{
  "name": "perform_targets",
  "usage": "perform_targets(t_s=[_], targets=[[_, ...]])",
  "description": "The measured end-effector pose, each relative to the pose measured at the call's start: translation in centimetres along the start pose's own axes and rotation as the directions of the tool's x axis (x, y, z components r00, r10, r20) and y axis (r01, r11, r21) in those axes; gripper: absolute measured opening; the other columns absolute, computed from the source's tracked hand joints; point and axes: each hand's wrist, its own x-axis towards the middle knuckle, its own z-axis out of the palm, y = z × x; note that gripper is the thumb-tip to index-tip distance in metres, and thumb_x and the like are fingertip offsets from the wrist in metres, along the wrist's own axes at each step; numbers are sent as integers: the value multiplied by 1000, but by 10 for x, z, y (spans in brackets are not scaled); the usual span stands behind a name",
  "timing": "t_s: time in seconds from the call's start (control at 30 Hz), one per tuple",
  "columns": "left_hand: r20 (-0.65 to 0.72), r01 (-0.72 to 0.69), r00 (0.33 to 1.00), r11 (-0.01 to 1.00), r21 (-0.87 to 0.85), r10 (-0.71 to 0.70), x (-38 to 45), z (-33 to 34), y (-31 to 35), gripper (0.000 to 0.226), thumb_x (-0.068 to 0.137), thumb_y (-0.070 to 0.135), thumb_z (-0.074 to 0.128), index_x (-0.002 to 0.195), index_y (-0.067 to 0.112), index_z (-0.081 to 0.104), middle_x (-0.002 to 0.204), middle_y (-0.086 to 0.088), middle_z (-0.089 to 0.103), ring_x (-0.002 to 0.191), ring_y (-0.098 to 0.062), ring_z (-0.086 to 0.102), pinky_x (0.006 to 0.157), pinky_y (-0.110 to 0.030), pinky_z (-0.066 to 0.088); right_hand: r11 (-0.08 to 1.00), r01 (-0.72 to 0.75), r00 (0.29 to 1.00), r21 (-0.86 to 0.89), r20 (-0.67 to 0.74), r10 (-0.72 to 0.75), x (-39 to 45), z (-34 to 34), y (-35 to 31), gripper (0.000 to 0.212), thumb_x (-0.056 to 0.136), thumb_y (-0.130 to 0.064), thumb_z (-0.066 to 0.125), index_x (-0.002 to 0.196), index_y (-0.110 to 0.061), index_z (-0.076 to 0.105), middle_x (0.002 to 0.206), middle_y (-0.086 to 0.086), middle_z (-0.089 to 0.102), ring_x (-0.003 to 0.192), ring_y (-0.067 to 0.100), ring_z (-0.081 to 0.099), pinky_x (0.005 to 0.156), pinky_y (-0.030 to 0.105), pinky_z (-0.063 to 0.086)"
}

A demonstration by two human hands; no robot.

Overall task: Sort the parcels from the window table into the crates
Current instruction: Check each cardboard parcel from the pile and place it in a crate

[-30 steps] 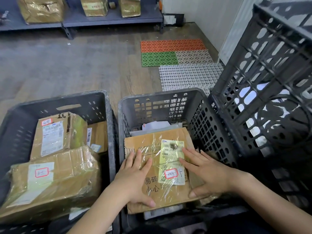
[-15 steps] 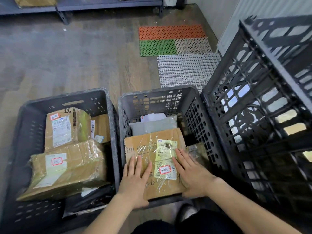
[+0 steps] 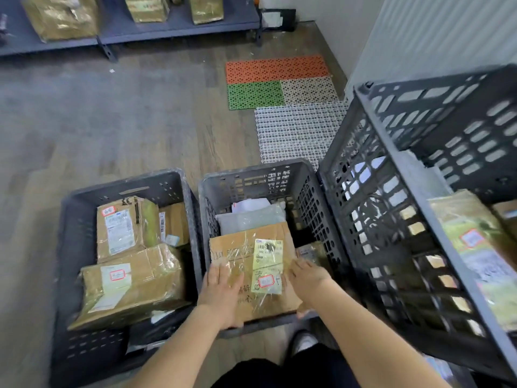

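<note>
Already several parcels fill the crates, and both hands [image 3: 223, 292] [image 3: 307, 278], fingers straight, press a box [image 3: 249, 253] into the middle crate's [image 3: 251, 175] near edge.

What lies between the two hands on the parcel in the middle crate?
In the head view, the yellow-green shipping label under clear tape lies between the left hand and right hand, on the cardboard parcel in the middle crate.

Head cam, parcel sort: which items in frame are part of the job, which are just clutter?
In the job:
- flat cardboard parcel, left hand and right hand resting on it
- middle crate holding it
- left crate with taped boxes
- tall right crate

Lying about:
- floor mats
- grey shelf with wrapped boxes
</note>
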Motion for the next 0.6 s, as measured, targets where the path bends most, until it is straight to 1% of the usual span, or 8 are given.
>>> perform_targets(t_s=[0.03, 0.13, 0.27, 0.33, 0.4, 0.5, 0.53, 0.6], targets=[[-23, 15, 1000, 1000, -27, -15, -18, -15, -4, 106, 83, 52, 65, 153, 25, -9, 156, -19, -19, 141, -44, -20, 117, -49, -2, 999, -17, 1000, 28, -12, 17, -19, -13, 5, 98, 88, -44, 64, 152, -5, 1, 160, 11, 0, 147, 30, 1, 119, 44, 13], [-84, 47, 995, 997, -65, -52, -84, -68, -18, 94, 88, 44, 63, 153, 29, -5, 157, -17, -17, 142, -42, -20, 118, -48, 6, 997, -36, 988, 66, -146, 45, -97, -53, 22, 81, 94, -40, 53, 152, -5, 9, 159, 9, 12, 147, 24, 8, 120, 36, 5], [-162, 64, 984, 997, -51, -72, -187, -145, -27, 87, 90, 39, 61, 154, 24, 3, 158, -16, -14, 142, -41, -19, 118, -48, 3, 988, -93, 968, 122, -220, 118, -221, -116, 30, 75, 96, -43, 46, 152, -6, 11, 158, 8, 17, 146, 23, 13, 119, 35, 6], [-211, 44, 976, 999, -19, -47, -238, -188, -28, 84, 92, 39, 59, 154, 23, 5, 158, -17, -14, 142, -42, -18, 118, -48, 4, 983, -131, 956, 128, -244, 159, -279, -148, 32, 74, 95, -46, 47, 151, -7, 18, 155, 7, 25, 144, 24, 20, 118, 36, 10], [-283, 29, 959, 999, 34, -18, -283, -232, -28, 81, 93, 43, 56, 154, 22, 7, 158, -17, -13, 143, -43, -14, 117, -48, 6, 978, -167, 937, 121, -289, 196, -331, -181, 33, 76, 92, -51, 50, 148, -7, 24, 150, 7, 33, 140, 25, 28, 116, 38, 19], [-413, 4, 910, 997, 80, 30, -345, -294, -23, 76, 93, 45, 54, 152, 21, 14, 159, -16, 1, 145, -40, -2, 117, -46, 10, 963, -247, 895, 104, -356, 268, -402, -221, 34, 73, 91, -53, 51, 146, -11, 29, 147, 8, 37, 136, 27, 34, 112, 42, 28], [-459, -12, 887, 996, 83, 48, -365, -312, -19, 73, 93, 45, 53, 151, 21, 17, 159, -14, 10, 145, -38, 6, 117, -45, 13, 955, -277, 873, 104, -387, 295, -424, -231, 34, 70, 93, -52, 49, 146, -12, 29, 147, 8, 38, 136, 27, 35, 111, 42, 29], [-560, -54, 823, 994, 99, 100, -405, -341, -6, 64, 93, 46, 52, 147, 20, 30, 151, -9, 31, 140, -31, 27, 114, -42, 25, 933, -335, 816, 132, -455, 357, -466, -248, 33, 63, 96, -47, 45, 146, -12, 30, 146, 7, 40, 135, 27, 37, 110, 41, 29]])
